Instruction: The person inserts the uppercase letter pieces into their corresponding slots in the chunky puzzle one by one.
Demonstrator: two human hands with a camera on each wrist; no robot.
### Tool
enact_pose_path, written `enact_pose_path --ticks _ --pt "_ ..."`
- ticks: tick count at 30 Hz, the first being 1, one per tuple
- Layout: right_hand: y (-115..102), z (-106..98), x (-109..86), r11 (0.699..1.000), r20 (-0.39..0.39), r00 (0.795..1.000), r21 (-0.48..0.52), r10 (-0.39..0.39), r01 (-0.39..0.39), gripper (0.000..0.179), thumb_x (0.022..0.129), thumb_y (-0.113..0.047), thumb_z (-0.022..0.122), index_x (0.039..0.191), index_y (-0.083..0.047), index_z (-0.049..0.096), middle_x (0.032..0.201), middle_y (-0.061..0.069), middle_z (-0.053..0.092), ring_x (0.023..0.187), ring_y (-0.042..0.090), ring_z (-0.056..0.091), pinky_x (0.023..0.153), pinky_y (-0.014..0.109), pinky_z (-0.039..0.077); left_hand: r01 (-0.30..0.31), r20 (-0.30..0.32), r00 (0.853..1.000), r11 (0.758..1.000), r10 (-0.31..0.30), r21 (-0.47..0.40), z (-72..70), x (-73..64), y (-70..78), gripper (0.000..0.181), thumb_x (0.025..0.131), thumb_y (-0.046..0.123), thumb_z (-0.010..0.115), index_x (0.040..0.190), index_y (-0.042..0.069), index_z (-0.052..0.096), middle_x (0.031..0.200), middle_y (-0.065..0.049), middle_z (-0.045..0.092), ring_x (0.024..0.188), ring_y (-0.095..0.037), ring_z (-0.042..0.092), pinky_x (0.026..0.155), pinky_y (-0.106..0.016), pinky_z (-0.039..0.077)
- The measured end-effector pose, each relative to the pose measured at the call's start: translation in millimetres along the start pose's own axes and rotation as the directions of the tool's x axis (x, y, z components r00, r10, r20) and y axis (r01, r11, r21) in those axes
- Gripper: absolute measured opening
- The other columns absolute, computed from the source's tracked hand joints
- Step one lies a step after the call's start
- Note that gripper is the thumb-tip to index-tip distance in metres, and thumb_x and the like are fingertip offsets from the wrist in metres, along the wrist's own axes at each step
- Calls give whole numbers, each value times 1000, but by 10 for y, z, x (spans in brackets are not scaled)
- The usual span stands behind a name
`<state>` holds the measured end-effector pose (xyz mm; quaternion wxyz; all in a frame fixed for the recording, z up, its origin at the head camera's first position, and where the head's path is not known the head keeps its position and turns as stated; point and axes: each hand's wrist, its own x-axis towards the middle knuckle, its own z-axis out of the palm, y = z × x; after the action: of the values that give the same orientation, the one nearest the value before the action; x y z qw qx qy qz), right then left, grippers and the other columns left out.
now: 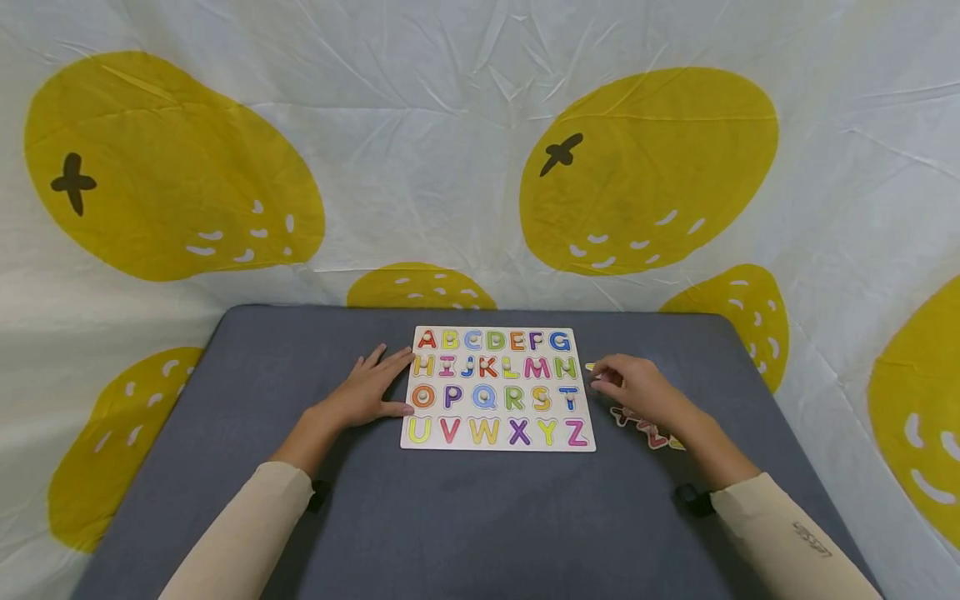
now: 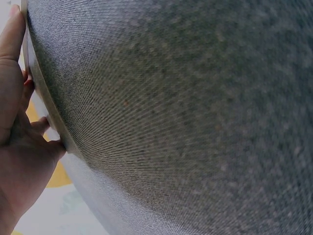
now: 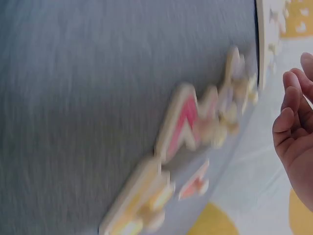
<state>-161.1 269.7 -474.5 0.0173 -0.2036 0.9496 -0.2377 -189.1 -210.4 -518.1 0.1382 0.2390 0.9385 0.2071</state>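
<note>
A white alphabet puzzle board (image 1: 498, 417) lies on the table with colourful letters in rows. Small knobs stand on many letters of its upper three rows; the bottom row, U to Z, looks flat. My left hand (image 1: 365, 393) rests at the board's left edge, fingers spread and touching it; in the left wrist view this hand (image 2: 24, 142) lies along the rim. Just right of the board, my right hand (image 1: 636, 387) pinches a yellow letter piece (image 1: 590, 367), mostly hidden by the fingers. In the right wrist view the curled fingers (image 3: 292, 105) hide it.
Loose letter pieces (image 1: 654, 435) lie under and beside the right forearm, partly hidden. Among them, a pink piece (image 3: 183, 120) and a yellow one (image 3: 139, 196) show blurred in the right wrist view. A fruit-patterned curtain (image 1: 427, 192) hangs behind the dark grey table (image 1: 480, 525).
</note>
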Motion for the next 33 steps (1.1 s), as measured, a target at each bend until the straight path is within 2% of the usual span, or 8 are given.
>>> enact_pose_path --ticks 6,14,18,23,33 --pt "191 -201 -122 997 -54 997 -54 46 -48 13 96 -9 73 108 -3 74 90 1 70 78 12 60 70 32 53 -13 -11 1000 1000 13 -1 2 0 -9 101 87 56 77 165 16 27 171 -8 27 159 -47 9 121 -74 9" --pt "393 -277 -254 994 -77 997 -104 26 -34 11 94 -6 74 105 -4 74 94 4 70 81 17 63 73 39 54 -17 -22 1000 1000 17 0 10 5 -17 100 88 55 77 165 16 28 171 -8 28 158 -48 9 121 -74 9" --pt "451 -284 -318 993 -80 997 -120 10 -20 11 92 -4 76 103 -5 75 94 5 71 80 17 63 72 38 54 -18 -25 1000 1000 18 5 29 8 -34 100 88 56 77 165 16 28 171 -9 28 158 -48 10 121 -74 10" --pt "507 -254 -388 993 -47 999 -114 22 -27 16 91 -5 77 107 -4 75 97 7 71 80 17 63 70 36 54 -20 -29 999 1000 20 7 30 13 -48 100 88 56 76 165 16 28 171 -8 28 158 -48 9 121 -74 9" --pt "609 -119 -367 993 -5 998 -101 57 -57 20 91 -9 79 110 -4 74 92 1 68 79 13 59 71 35 52 -23 -26 999 1000 24 17 44 23 -69 100 88 56 76 165 17 27 172 -8 26 159 -47 8 121 -74 9"
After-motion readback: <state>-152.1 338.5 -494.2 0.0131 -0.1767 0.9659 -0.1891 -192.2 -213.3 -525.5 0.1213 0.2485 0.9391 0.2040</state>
